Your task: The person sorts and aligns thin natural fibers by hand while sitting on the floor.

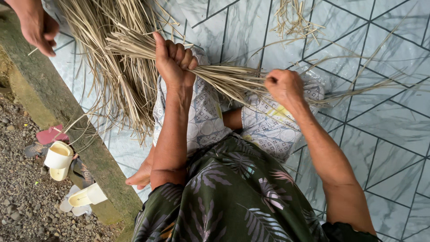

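Nearest the lens, at six o'clock: dark green leaf-print garment (233, 201), cut off by the bottom edge. Above it, patterned pale trousers (201, 112) over two bent knees, with one bare foot (141, 175) poking out at eight o'clock, toes only partly seen.

Two own hands, both fisted. Left hand (172, 60) at twelve o'clock, clenched around the bundle of dried straw strips (233, 80), thumb pointing up. Right hand (284, 85) at two o'clock, curled tight on the same bundle – fingertips tucked under, out of sight. Bundle stretched between the two fists across the knees, thin ends trailing off towards three o'clock.

One big loose heap of straw (116, 67) at eleven o'clock, strands too many and too tangled to count; one small scatter of short strips (293, 20) at one o'clock, clipped by the top edge.

One third hand (40, 29) of another person at ten o'clock, arm cut off at the corner, fingers curled – anything held too small to make out.

Marbled tile floor (380, 134) beneath; mossy concrete kerb (53, 107) along the left. On the gravel (22, 201) at eight o'clock, two cream sandals (60, 159) and a red one, partly hidden
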